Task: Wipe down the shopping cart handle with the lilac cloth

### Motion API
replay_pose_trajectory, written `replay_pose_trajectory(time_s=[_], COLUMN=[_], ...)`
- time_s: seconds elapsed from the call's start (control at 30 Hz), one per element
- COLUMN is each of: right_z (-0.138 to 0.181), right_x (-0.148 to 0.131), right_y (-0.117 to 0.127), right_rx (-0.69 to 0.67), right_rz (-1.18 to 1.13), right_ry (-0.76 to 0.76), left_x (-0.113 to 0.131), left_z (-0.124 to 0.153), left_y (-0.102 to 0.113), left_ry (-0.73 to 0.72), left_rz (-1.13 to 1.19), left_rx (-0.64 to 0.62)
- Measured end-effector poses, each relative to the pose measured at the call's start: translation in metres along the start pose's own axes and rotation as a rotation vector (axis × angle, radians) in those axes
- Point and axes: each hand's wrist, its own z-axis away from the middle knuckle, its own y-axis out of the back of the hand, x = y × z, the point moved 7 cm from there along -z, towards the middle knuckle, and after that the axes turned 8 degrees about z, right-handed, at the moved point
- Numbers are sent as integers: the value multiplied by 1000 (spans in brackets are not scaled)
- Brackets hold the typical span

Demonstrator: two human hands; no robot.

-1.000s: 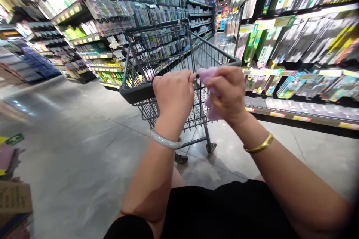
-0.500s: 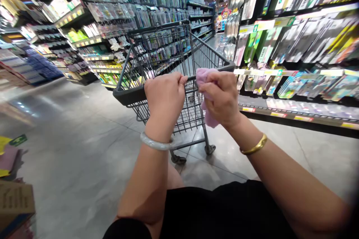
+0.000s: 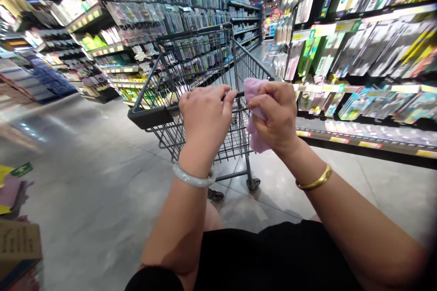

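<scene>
A grey wire shopping cart stands in front of me, its handle bar running crosswise under my hands. My left hand lies over the bar with its fingers curled forward around it; the thumb shows on the near side. Bunched in my right fist is a pale purple cloth, which hangs below the fingers. This fist is at the right part of the bar, and the cloth touches it there. The far side of both grips is hidden. The visible part of the basket shows bare wire.
On the right, a shelf rack full of hanging packs stands close to the cart. Stocked shelves line the aisle at the left. A cardboard box sits low at the left edge. The floor is grey and smooth.
My right hand and the cloth have moved slightly right along the handle. The left hand has shifted a little right, its fingers and thumb looser. The cart's near left corner has swung slightly left.
</scene>
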Motion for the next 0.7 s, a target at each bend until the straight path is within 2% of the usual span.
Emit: replay_pose_trajectory(time_s=[0.1, 0.2, 0.27, 0.37, 0.43, 0.5, 0.6, 0.7], right_z=[-7, -9, -5, 4, 6, 1, -9, -11], right_x=[18, 27, 16, -12, -17, -4, 25, 25], right_y=[16, 22, 16, 0, -3, 5, 22, 23], right_rx=[94, 136, 105, 11, -15, 28, 137, 174], right_rz=[29, 36, 22, 9, -7, -19, 31, 54], right_ry=[-68, -136, -108, 38, 103, 55, -98, -148], left_x=[4, 5, 4, 2, 1, 1, 3, 4], left_z=[0, 0, 0, -2, -2, -2, -2, -2], left_y=[-7, -7, -6, -4, -4, -5, -6, -6], left_ry=[20, 41, 44, 43, 49, 60, 62, 56], left_rz=[-34, -75, -86, -90, -89, -87, -90, -95], left_rx=[-42, -29, -13, -2, -6, -16, -21, -7])
